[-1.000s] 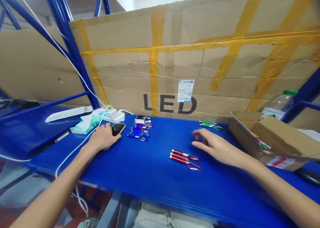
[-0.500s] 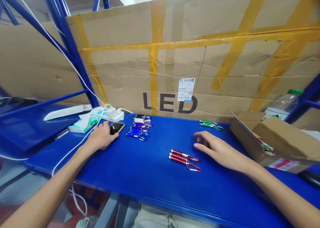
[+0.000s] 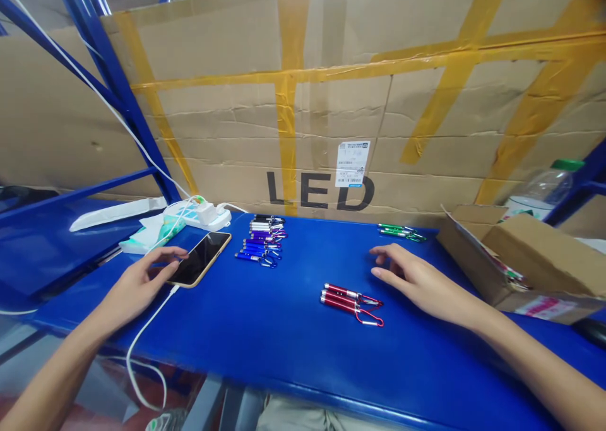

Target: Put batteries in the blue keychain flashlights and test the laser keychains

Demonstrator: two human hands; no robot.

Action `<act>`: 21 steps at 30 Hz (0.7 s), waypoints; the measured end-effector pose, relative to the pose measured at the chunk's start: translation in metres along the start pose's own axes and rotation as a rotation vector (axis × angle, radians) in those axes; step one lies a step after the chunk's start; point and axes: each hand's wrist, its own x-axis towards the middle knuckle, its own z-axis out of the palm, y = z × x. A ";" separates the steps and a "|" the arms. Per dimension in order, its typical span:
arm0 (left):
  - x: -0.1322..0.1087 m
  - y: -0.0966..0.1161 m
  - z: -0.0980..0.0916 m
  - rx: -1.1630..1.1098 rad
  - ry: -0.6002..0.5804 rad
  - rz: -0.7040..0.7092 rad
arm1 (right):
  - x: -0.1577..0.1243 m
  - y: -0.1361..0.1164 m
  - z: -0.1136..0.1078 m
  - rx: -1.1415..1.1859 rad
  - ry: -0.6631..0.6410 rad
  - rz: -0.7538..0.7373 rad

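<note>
My left hand (image 3: 142, 283) is at the left edge of a phone (image 3: 202, 258) plugged into a white cable, its fingers apart and the fingertips at the phone's side. My right hand (image 3: 409, 276) hovers over the blue table (image 3: 284, 336) with fingers spread and nothing in it. Left of it and nearer me lie red metal pens with carabiner clips (image 3: 343, 300). Green ones (image 3: 398, 231) lie behind it. A column of blue pens (image 3: 258, 251), purple ones (image 3: 265, 235), white ones (image 3: 265, 226) and black ones (image 3: 267, 219) lies right of the phone.
An open cardboard box (image 3: 534, 260) holding small items stands at the right, with a bottle (image 3: 544, 188) behind it. A power strip (image 3: 208, 215) and a tissue pack (image 3: 161, 229) lie back left. A large cardboard sheet (image 3: 227, 134) rises behind the table.
My left hand has moved left and toward me, off the top of the phone, which now shows nearly whole. My right hand stays almost in place. The view has shifted slightly.
</note>
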 end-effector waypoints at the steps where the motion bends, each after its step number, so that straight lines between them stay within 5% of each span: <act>1: -0.003 -0.002 0.000 -0.070 -0.029 0.013 | 0.000 0.000 0.001 0.002 0.002 -0.004; 7: -0.007 -0.005 -0.004 -0.286 -0.040 -0.064 | 0.000 0.000 0.004 0.027 0.010 -0.017; 21: -0.009 -0.008 -0.006 -0.298 -0.086 -0.113 | 0.002 -0.006 0.003 0.093 0.021 0.024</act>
